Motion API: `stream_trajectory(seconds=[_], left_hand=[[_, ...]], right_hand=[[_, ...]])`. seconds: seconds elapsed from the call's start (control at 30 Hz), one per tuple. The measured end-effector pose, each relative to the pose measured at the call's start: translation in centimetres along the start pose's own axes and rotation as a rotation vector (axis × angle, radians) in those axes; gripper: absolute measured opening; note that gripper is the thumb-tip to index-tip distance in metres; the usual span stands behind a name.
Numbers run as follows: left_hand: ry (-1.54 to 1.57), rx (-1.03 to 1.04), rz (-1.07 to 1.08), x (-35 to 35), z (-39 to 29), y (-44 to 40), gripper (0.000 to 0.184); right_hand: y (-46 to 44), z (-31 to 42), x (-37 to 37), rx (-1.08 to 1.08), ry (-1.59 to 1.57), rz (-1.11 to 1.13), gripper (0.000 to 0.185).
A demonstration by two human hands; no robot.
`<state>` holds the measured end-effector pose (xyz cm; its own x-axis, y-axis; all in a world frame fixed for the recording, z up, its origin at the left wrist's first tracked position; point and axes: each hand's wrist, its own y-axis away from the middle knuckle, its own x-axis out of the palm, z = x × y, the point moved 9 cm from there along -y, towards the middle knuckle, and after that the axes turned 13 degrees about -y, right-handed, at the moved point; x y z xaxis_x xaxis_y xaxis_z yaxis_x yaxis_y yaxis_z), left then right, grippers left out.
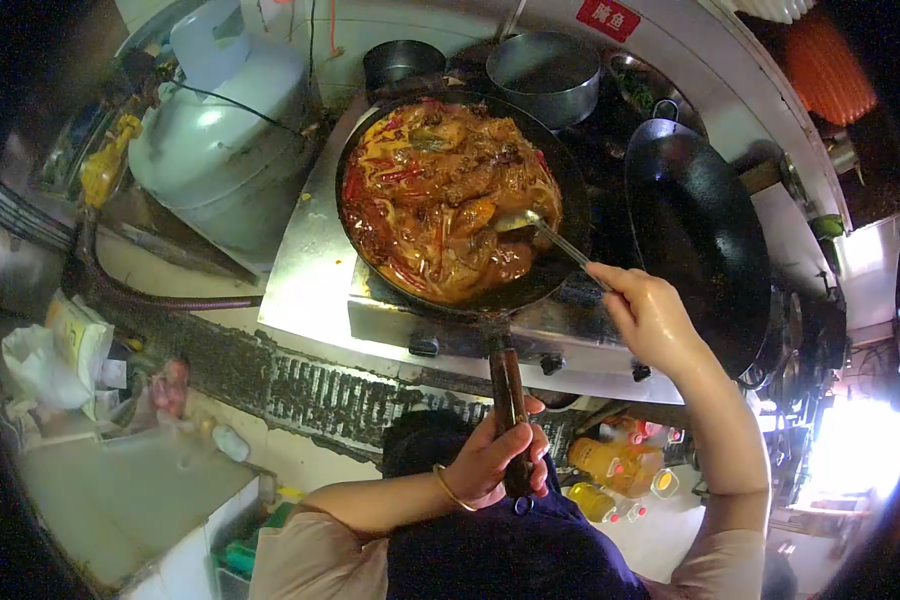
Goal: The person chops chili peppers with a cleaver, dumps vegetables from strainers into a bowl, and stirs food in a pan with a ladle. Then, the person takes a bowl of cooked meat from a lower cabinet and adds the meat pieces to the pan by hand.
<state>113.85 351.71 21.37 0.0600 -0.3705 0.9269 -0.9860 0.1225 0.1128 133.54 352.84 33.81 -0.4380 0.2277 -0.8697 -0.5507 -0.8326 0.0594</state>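
A black frying pan (553, 278) full of reddish-brown stew (440, 190) sits over the stove. Red chillies and chunks of food show in the oily sauce. My left hand (495, 455) is wrapped round the pan's dark wooden handle (508, 385). In my right hand (650, 310) is the thin metal handle of a ladle (568, 245). The ladle's head lies at the right side of the stew, partly sunk in sauce, so its full shape is hidden.
A large black wok (705, 240) stands right of the pan, with a metal pot (543, 80) and a smaller dark pot (402, 66) behind. A pale gas cylinder (225, 140) is at left. Oil bottles (615, 468) stand low at right. The steel stove edge (305, 260) runs in front.
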Motion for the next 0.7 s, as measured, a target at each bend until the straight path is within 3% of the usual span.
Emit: stream_trajectory(seconds=[0.2,0.37,0.47,0.7], left_hand=[[-0.026,-0.002,-0.005,-0.1,-0.2,-0.3,0.044],[-0.007,-0.026,0.005,0.0,0.0,-0.4,0.038],[-0.002,-0.017,-0.001,0.1,-0.2,-0.3,0.035],[-0.015,-0.01,-0.012,0.1,-0.6,0.2,0.03]], right_hand=[[0.1,-1.3,-1.6,0.082,-0.259,-0.021,0.036],[1.0,-1.4,-6.4,0.431,-0.671,-0.059,0.04],[-2.6,-0.7,-6.0,0.387,-0.787,-0.088,0.037],[-14.3,1.0,0.5,0.245,-0.661,-0.031,0.042]])
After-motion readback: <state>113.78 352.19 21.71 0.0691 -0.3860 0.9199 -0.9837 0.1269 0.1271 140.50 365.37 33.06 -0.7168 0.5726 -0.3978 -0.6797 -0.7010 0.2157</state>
